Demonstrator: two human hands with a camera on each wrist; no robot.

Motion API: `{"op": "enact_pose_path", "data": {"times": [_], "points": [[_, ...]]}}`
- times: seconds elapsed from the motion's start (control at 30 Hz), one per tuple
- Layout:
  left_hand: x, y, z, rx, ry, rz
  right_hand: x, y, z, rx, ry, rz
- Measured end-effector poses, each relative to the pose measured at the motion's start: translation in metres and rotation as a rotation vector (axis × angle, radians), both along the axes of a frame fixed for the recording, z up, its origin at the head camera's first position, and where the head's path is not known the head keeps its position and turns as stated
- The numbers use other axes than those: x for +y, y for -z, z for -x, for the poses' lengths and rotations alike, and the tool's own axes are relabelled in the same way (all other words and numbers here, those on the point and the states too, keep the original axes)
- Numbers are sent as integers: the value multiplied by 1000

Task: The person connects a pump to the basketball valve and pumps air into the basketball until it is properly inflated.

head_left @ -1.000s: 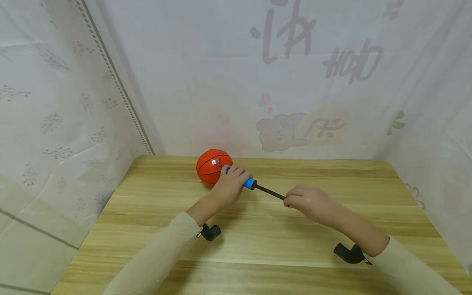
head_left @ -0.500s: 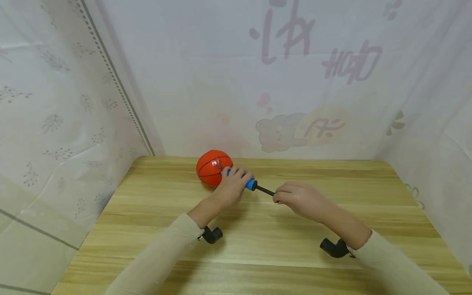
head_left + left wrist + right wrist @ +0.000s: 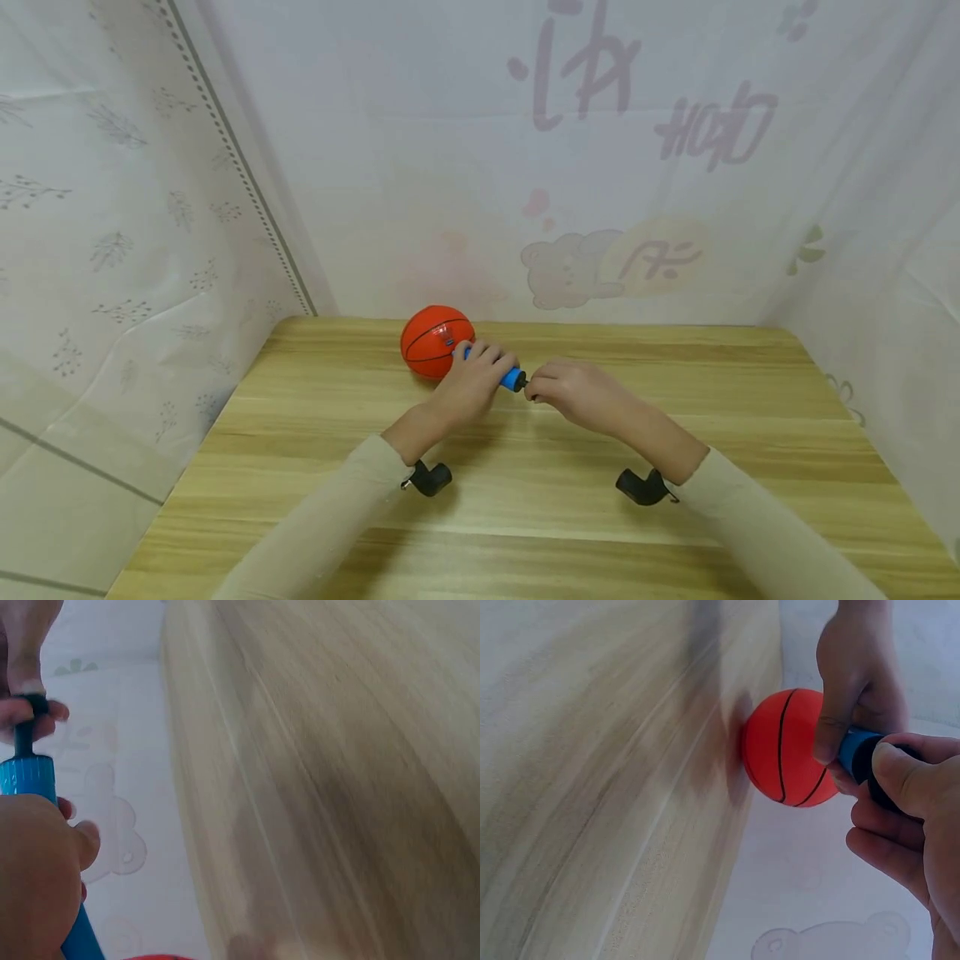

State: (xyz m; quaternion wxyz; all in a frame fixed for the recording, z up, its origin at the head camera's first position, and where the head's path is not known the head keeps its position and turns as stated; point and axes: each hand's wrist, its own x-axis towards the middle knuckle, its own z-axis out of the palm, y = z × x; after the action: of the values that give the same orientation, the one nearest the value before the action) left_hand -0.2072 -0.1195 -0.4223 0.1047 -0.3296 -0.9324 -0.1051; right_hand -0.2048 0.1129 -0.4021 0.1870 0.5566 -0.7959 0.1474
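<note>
A red ball with black seam lines (image 3: 433,340) sits on the wooden table near its back edge. My left hand (image 3: 472,382) wraps round the blue barrel of a small air pump (image 3: 512,379), whose front end points at the ball's side. Close to the barrel's rear end, my right hand (image 3: 581,398) grips the black pump handle (image 3: 31,709) between thumb and fingers. Only a short piece of the black rod shows between handle and barrel in the left wrist view. In the right wrist view the ball (image 3: 786,754) appears just beyond both hands.
The wooden table (image 3: 540,508) reaches back to a pale printed cloth (image 3: 412,150). More cloth hangs at the left and right sides. A black wrist mount (image 3: 431,479) juts from the left sleeve, and another black mount (image 3: 641,487) from the right one.
My right hand has moved left toward my left hand, pushing the rod into the barrel until little of it shows. The left hand and the ball have barely shifted.
</note>
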Motion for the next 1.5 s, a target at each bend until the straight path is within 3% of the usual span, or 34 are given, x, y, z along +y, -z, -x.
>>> {"op": "enact_pose_path", "data": {"times": [0.27,0.53,0.73,1.17,1.5], "points": [[-16,-3,3,-2,-12,-26,22,4,-14,23,-7,47],[-21,-2,5,-6,4,-39,52,-6,-33,-20,-59,97],[-10,0,5,-33,0,-22,46,-2,-26,-20,-45,95],[0,2,1,-19,2,3,0,9,0,-42,8,42],[-12,-3,7,-5,-11,-21,9,8,-2,-45,-14,79]]}}
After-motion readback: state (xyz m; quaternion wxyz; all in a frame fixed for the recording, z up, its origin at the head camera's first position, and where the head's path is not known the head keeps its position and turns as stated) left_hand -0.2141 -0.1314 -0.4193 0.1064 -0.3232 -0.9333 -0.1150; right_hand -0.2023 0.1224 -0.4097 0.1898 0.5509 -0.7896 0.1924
